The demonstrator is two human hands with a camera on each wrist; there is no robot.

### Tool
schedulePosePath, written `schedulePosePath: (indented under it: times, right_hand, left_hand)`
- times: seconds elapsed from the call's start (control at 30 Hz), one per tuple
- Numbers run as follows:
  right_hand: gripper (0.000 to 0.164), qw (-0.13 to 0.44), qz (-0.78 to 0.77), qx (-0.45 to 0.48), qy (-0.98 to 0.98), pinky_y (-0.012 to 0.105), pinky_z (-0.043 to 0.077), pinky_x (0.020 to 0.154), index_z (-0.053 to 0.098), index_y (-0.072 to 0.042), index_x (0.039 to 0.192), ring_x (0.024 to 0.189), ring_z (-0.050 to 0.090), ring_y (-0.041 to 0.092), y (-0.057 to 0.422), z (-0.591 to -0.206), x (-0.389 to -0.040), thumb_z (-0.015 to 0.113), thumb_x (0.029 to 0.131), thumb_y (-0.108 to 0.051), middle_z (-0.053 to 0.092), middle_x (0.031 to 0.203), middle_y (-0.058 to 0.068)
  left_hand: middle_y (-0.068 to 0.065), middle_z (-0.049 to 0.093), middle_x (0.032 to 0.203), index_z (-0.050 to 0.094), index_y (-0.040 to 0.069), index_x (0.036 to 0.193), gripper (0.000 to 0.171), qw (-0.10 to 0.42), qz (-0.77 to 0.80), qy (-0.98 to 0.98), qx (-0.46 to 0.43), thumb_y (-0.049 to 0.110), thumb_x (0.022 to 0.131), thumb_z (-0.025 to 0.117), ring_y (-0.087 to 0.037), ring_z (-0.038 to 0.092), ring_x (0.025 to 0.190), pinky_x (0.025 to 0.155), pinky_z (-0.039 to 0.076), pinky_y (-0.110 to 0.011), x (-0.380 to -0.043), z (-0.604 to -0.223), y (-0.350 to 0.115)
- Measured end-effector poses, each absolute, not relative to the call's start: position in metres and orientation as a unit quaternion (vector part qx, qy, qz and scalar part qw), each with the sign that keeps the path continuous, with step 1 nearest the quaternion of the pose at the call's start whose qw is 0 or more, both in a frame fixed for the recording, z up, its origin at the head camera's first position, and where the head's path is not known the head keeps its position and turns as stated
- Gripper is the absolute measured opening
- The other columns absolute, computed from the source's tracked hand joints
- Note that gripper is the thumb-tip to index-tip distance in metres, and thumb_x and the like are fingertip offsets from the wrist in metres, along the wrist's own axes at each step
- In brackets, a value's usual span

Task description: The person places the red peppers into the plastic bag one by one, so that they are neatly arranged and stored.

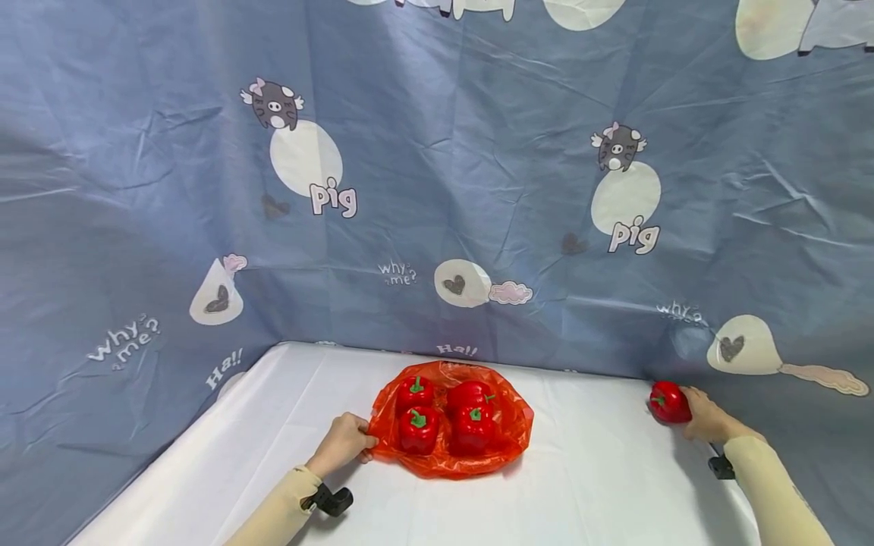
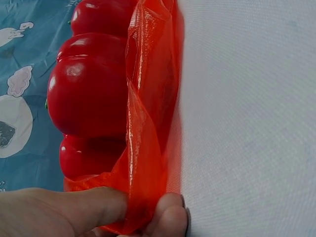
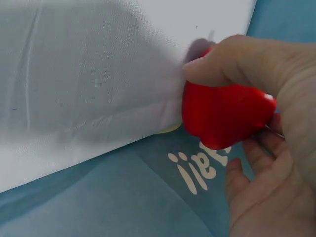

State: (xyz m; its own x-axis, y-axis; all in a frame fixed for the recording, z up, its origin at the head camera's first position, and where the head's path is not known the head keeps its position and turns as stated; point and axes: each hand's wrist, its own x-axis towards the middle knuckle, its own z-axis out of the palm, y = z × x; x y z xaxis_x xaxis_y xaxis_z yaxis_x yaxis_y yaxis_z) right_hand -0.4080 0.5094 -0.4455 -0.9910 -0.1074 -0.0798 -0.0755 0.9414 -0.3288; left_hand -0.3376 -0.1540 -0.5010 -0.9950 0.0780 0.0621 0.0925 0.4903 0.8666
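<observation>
An orange-red plastic bag (image 1: 515, 447) lies spread with its mouth up on the white table, and several red bell peppers (image 1: 418, 431) with green stems sit inside it. At its left edge my left hand (image 1: 344, 441) pinches the bag's rim; the left wrist view shows the thumb and fingers (image 2: 170, 217) on the thin film. Far to the right, my right hand (image 1: 706, 415) grips a single red bell pepper (image 1: 668, 402) by the table's back right corner. In the right wrist view, the thumb lies over this pepper (image 3: 222, 113) and the fingers curl below it.
The white table (image 1: 580, 470) ends at a blue cloth backdrop (image 1: 437, 189) printed with pigs and words, which hangs behind and along both sides. Black wrist cameras (image 1: 328, 500) are strapped under both sleeves.
</observation>
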Motion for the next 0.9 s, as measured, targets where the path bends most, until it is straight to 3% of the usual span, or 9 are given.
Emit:
schedulePosePath:
  times: [0.33,0.6,0.7,0.9]
  right_hand:
    - [0.096,-0.005,-0.152,-0.041,0.988,0.083,0.019,0.094,0.016,0.023,0.135,0.120,0.025,0.068,0.507,-0.461,-0.413,0.077,0.065,0.003,0.026,0.131,0.048]
    - [0.097,-0.021,-0.124,-0.025,0.992,0.078,0.036,0.090,0.026,0.021,0.133,0.110,0.034,0.066,0.504,-0.459,-0.412,0.086,0.066,-0.015,0.027,0.122,0.050]
    - [0.099,-0.020,-0.136,-0.024,0.990,0.077,0.036,0.090,0.027,0.021,0.132,0.110,0.036,0.064,0.501,-0.458,-0.413,0.088,0.065,-0.019,0.032,0.122,0.048]
    - [0.092,0.006,-0.173,-0.024,0.985,0.071,0.039,0.094,0.023,0.025,0.126,0.110,0.043,0.061,0.497,-0.458,-0.420,0.085,0.067,-0.010,0.040,0.119,0.048]
  left_hand:
    - [-0.012,0.066,0.060,0.069,-0.009,0.081,0.005,0.008,-0.503,-0.862,-0.052,-0.008,0.078,0.065,-0.011,0.061,0.045,0.049,0.059,-0.031,-0.336,-0.501,-0.152]
    - [-0.011,0.066,0.060,0.069,-0.008,0.080,0.004,0.013,-0.502,-0.863,-0.050,-0.008,0.078,0.066,-0.010,0.060,0.044,0.048,0.058,-0.030,-0.337,-0.503,-0.153]
    - [-0.011,0.066,0.059,0.069,-0.009,0.080,0.004,0.014,-0.505,-0.861,-0.053,-0.008,0.078,0.066,-0.011,0.060,0.044,0.048,0.058,-0.031,-0.336,-0.503,-0.153]
    - [-0.012,0.065,0.058,0.069,-0.009,0.079,0.003,0.012,-0.507,-0.860,-0.052,-0.008,0.078,0.065,-0.011,0.060,0.044,0.047,0.058,-0.030,-0.338,-0.503,-0.153]
